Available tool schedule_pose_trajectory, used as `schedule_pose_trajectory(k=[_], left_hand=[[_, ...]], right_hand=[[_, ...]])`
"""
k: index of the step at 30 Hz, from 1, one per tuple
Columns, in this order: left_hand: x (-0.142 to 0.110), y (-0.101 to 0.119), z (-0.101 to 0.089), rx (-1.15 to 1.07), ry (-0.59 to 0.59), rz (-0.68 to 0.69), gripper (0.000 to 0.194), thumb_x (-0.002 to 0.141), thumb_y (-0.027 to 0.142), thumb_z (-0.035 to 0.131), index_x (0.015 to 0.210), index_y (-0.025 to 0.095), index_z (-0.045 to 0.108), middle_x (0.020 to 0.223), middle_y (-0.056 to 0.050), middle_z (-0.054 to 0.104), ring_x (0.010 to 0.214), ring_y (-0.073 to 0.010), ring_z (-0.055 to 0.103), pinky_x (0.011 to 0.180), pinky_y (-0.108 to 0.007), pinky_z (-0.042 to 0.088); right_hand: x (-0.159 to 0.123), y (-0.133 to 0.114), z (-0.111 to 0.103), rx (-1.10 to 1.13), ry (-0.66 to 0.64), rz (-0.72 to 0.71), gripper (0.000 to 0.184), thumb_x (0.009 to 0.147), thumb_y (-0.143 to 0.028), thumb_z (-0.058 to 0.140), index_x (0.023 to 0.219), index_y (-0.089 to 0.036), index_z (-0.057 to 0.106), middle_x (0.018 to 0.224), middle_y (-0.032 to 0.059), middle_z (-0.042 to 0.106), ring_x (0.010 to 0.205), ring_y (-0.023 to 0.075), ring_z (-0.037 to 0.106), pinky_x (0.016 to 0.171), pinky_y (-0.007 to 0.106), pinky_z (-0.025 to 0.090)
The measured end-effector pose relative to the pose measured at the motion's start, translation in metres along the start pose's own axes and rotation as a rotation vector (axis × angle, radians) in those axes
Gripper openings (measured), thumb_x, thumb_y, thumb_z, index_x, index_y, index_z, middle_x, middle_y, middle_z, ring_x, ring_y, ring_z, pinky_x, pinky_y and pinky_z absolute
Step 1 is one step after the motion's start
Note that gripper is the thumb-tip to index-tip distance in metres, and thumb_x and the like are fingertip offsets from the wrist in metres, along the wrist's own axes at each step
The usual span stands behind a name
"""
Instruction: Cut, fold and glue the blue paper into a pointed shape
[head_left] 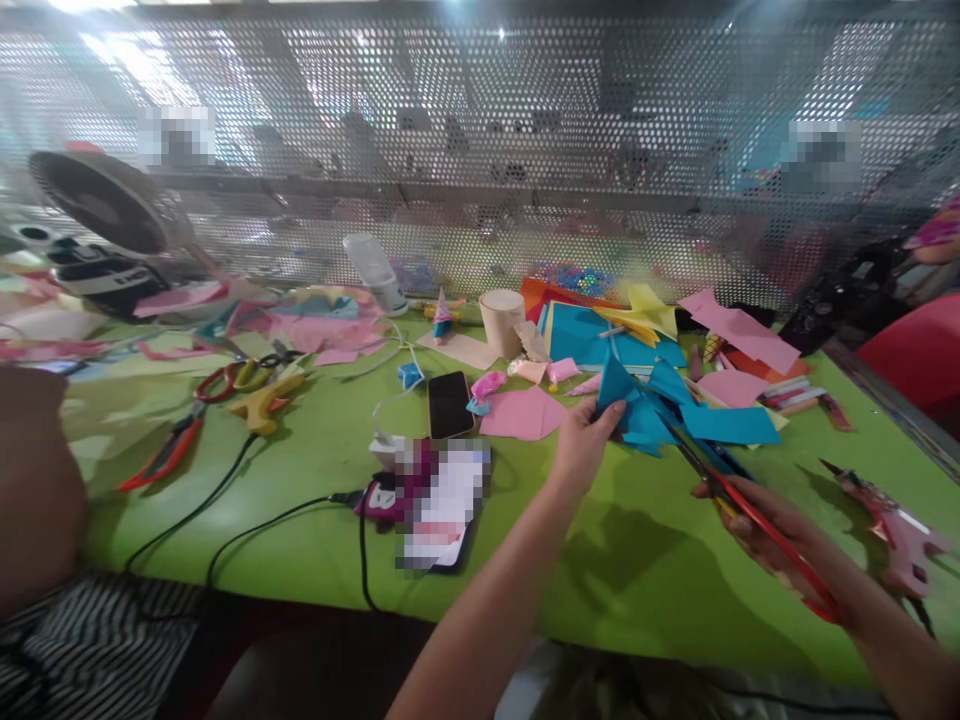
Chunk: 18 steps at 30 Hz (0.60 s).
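My left hand point(589, 440) pinches a folded piece of blue paper point(619, 390) above the green table. My right hand point(772, 535) is wrapped round the red handles of a pair of scissors point(709, 470). The scissor blades point up and left, at the lower right edge of the blue paper. Whether the blades are closing on the paper I cannot tell. Several blue offcuts lie around it, among them a flat blue strip point(731, 424) to the right. A pink glue gun point(896, 540) lies to the right of my right hand.
Blue sheets point(577, 335), a tape roll point(502, 322) and pink paper point(521, 413) lie behind and left of my hands. Two phones, a dark one point(449, 404) and a lit one point(450, 505), lie further left, near a yellow glue gun point(266, 402) and cables. A perforated metal screen point(480, 130) stands behind.
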<state>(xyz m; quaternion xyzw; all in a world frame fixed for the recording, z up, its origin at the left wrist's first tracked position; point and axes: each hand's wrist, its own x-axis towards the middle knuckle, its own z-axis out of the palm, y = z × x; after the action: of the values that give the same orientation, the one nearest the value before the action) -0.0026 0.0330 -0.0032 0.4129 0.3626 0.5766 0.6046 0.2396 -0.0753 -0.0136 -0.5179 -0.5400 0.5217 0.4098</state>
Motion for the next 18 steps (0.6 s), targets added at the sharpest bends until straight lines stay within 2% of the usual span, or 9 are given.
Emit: schedule_pose_trajectory(k=[3, 8, 14, 18], left_hand=[[-0.0001, 0.0001, 0.0001, 0.007, 0.001, 0.004, 0.053, 0.068, 0.064, 0.088, 0.076, 0.015, 0.070, 0.067, 0.000, 0.064, 0.059, -0.0113, 0.057, 0.059, -0.025, 0.048], [0.0013, -0.0023, -0.0021, 0.024, -0.006, 0.000, 0.052, 0.071, 0.063, 0.087, 0.079, 0.014, 0.071, 0.068, -0.001, 0.065, 0.060, -0.0118, 0.058, 0.060, -0.026, 0.048], [0.0004, -0.0051, -0.0007, 0.042, -0.039, -0.006, 0.049, 0.073, 0.060, 0.087, 0.078, 0.014, 0.070, 0.067, -0.001, 0.065, 0.059, -0.0110, 0.057, 0.059, -0.025, 0.048], [-0.0006, -0.0051, 0.0009, 0.061, -0.060, -0.031, 0.048, 0.073, 0.059, 0.087, 0.074, 0.015, 0.069, 0.065, -0.001, 0.064, 0.058, -0.0112, 0.056, 0.058, -0.025, 0.047]], right_hand=[[-0.0017, -0.0035, 0.0002, -0.002, 0.030, 0.071, 0.048, 0.081, -0.064, 0.081, 0.110, -0.025, 0.079, 0.068, -0.0050, 0.038, 0.054, 0.0091, 0.025, 0.049, 0.025, 0.017], [-0.0049, -0.0048, -0.0003, -0.118, 0.026, 0.113, 0.057, 0.084, -0.074, 0.072, 0.115, -0.027, 0.075, 0.068, -0.0047, 0.035, 0.055, 0.0114, 0.026, 0.051, 0.028, 0.014], [-0.0086, -0.0030, 0.0018, -0.194, 0.016, 0.092, 0.060, 0.085, -0.079, 0.064, 0.125, -0.034, 0.070, 0.074, -0.0010, 0.048, 0.057, 0.0150, 0.035, 0.053, 0.031, 0.025], [-0.0054, -0.0038, 0.0045, -0.247, 0.000, 0.005, 0.061, 0.088, -0.079, 0.059, 0.130, -0.035, 0.066, 0.075, -0.0028, 0.044, 0.059, 0.0157, 0.034, 0.055, 0.031, 0.029]])
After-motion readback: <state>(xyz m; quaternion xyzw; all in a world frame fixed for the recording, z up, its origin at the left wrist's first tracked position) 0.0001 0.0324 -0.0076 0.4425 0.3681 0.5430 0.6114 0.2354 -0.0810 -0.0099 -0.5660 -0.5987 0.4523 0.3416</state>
